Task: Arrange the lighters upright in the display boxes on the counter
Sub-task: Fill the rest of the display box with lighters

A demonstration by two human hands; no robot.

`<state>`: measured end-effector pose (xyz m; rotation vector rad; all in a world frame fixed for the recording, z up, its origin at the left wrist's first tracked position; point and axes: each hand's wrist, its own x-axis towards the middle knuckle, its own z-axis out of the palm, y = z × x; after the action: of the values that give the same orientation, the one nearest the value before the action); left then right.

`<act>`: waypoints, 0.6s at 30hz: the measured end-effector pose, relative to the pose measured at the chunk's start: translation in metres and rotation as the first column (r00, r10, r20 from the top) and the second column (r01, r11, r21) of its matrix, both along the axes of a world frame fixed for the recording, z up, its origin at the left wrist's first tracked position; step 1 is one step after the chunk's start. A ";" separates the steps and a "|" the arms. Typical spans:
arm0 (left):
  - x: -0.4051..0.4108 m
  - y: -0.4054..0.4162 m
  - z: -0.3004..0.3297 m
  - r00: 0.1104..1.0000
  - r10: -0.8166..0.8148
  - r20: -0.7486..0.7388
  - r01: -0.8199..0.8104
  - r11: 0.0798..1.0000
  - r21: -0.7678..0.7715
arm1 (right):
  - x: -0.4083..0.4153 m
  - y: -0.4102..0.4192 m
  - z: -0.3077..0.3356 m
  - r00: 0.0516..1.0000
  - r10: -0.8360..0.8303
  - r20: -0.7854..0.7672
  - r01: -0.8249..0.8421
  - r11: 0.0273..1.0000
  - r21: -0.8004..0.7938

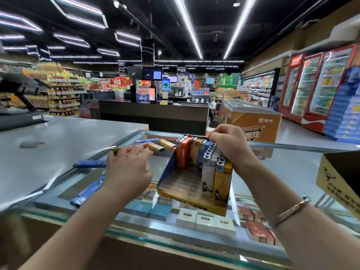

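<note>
Step in hand: the display box (191,184) is being filled with lighters, and it looks about half full.
Right grip (229,147): the fingers are curled down over the tops of the standing lighters (209,162) at the far right of the box. Something small and reddish is pinched at the fingertips, but what it is cannot be told.
Left grip (127,166): it is laid over the loose lighters on the worktop (58,145), with the fingers bent. An orange lighter (129,148) is touched by the fingertips. Whether it is truly held cannot be told.
Standing lighters: orange, yellow, white and blue ones are packed upright, right under the right grip and along the far wall of the box.
Empty part: the near left floor of the box, between the two grips, is bare.
Loose lighters: two yellow ones (161,145) lie flat just past the left grip. A blue lighter (89,164) lies flat to the left of it, and another blue one (88,193) lies nearer the person.
Second box (339,184): it is seen at the far right, well apart from the right grip.
Next move: one flat lighter is likely to be picked up, turned metal end up, and pushed in beside the standing rows, while those rows are kept from tipping.
</note>
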<state>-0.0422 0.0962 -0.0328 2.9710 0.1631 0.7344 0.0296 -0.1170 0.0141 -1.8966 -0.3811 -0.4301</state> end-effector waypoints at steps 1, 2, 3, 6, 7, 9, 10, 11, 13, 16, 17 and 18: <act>-0.004 0.005 -0.004 0.997 0.054 -0.049 -0.054 0.999 0.004 | 0.000 0.000 0.000 1.000 -0.002 -0.002 0.002 1.000 0.004; -0.008 0.010 -0.007 0.991 0.103 -0.084 -0.103 0.995 0.004 | -0.001 0.000 0.000 1.000 -0.001 -0.007 0.001 1.000 0.009; -0.012 0.015 -0.009 0.983 0.152 -0.108 -0.151 0.988 0.009 | -0.001 0.000 -0.001 1.000 0.000 -0.011 0.000 1.000 0.013; -0.025 0.030 -0.012 0.956 0.256 -0.143 -0.261 0.965 -0.018 | -0.001 0.001 0.000 1.000 -0.003 -0.013 0.003 1.000 0.014; -0.029 0.033 -0.012 0.952 0.267 -0.152 -0.278 0.959 -0.054 | -0.001 0.001 0.000 1.000 -0.002 -0.012 0.002 1.000 0.014; -0.035 0.037 -0.013 0.953 0.264 -0.149 -0.284 0.950 -0.133 | -0.002 0.002 0.001 1.000 -0.006 -0.008 0.006 1.000 0.007; -0.036 0.039 -0.014 0.959 0.249 -0.134 -0.268 0.950 -0.158 | -0.002 0.002 0.001 1.000 -0.011 -0.005 0.011 1.000 0.002; -0.038 0.041 -0.015 0.968 0.219 -0.124 -0.239 0.954 -0.179 | -0.002 0.002 0.000 1.000 -0.015 -0.003 0.015 1.000 -0.002; -0.038 0.042 -0.015 0.986 0.119 -0.119 -0.147 0.954 -0.260 | -0.002 0.001 0.000 1.000 -0.012 -0.005 0.012 1.000 -0.001; -0.036 0.042 -0.012 0.992 -0.087 -0.091 0.044 0.918 -0.395 | -0.001 0.001 0.000 1.000 -0.004 -0.005 0.004 1.000 -0.002; -0.034 0.041 -0.012 0.986 -0.149 -0.067 0.106 0.895 -0.433 | -0.001 0.001 0.000 1.000 -0.006 -0.003 0.006 1.000 -0.006; -0.032 0.039 -0.013 0.978 -0.207 -0.035 0.169 0.876 -0.451 | -0.001 0.001 0.000 1.000 -0.006 -0.001 0.006 1.000 -0.009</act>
<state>-0.0741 0.1353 -0.0457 2.5304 0.0366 0.4716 0.0287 -0.1162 0.0138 -1.9068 -0.3772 -0.4317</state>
